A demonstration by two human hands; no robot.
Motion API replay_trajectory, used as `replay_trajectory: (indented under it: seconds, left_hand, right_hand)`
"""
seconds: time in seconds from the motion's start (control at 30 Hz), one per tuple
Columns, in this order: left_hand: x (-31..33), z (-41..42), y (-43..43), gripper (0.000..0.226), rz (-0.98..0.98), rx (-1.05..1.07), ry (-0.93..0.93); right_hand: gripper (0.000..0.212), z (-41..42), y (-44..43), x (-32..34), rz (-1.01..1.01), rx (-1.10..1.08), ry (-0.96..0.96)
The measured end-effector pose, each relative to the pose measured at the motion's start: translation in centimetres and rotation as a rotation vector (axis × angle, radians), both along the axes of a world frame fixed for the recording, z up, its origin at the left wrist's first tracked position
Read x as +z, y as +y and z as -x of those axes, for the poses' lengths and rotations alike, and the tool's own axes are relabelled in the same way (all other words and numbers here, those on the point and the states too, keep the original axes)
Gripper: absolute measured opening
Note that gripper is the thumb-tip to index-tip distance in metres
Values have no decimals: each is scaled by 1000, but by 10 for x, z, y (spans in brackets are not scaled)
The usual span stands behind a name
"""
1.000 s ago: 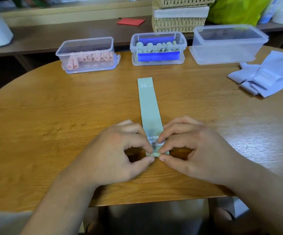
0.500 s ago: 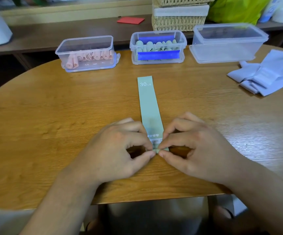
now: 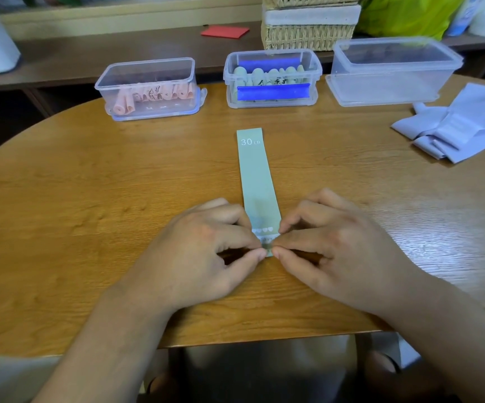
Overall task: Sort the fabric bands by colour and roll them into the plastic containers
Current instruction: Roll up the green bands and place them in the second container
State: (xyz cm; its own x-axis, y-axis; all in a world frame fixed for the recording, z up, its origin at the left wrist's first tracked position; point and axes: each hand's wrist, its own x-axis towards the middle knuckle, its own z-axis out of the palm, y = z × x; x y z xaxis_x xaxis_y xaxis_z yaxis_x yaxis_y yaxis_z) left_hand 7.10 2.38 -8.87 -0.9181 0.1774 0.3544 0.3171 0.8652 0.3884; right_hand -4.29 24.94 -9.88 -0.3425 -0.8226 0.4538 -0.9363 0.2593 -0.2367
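Left grip [image 3: 203, 251], right grip [image 3: 340, 248], forearms [image 3: 110, 344] bare; pale clothing [image 3: 0, 379] lower-left.

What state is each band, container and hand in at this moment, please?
green band, flat on the table, near end pinched into a starting roll.
left hand, pinching the band's near end.
right hand, pinching the same end.
left container, open, holding pink rolls.
middle container, open, holding green rolls.
right container, open, looks empty.
lilac bands, unrolled, heaped on the table.

you can read "30 lb" in white at the far end of the green band [image 3: 257, 175]; its near end shows white hearts.
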Motion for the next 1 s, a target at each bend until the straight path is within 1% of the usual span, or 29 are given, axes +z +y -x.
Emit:
replay_trajectory:
  seconds: [0.1, 0.23, 0.33, 0.43, 0.6, 0.73, 0.8, 0.87, 1.0]
  left_hand:
    - [1, 0, 1, 9, 24, 26, 12]
    - [2, 0, 3, 6, 25, 19, 6]
    - [1, 1, 1, 11, 32, 11, -14]
    - [0, 2, 1, 18, 26, 10, -2]
    - [0, 2, -1, 22, 56, 33, 14]
    - [1, 2, 1, 24, 136, 70, 35]
    - [2, 2, 2, 24, 116, 97, 36]
    - [3, 2, 1, 28, 82, 103, 11]
    - [4, 3, 2, 43, 88, 97, -98]
  right_hand:
    - [25, -1, -2, -2, 3, -17, 23]
    - [24, 1, -2, -1, 7, -35, -61]
    - [13, 0, -4, 2, -23, -37, -93]
    - [3, -1, -5, 3, -64, 16, -62]
    - [15, -3, -2, 3, -70, -1, -31]
    - [18, -3, -3, 1, -70, -42, -13]
    - [20, -2, -4, 0, -74, -62, -8]
    - [22, -2, -4, -2, -68, -81, -1]
    - [27, 0, -5, -5, -73, -101, 2]
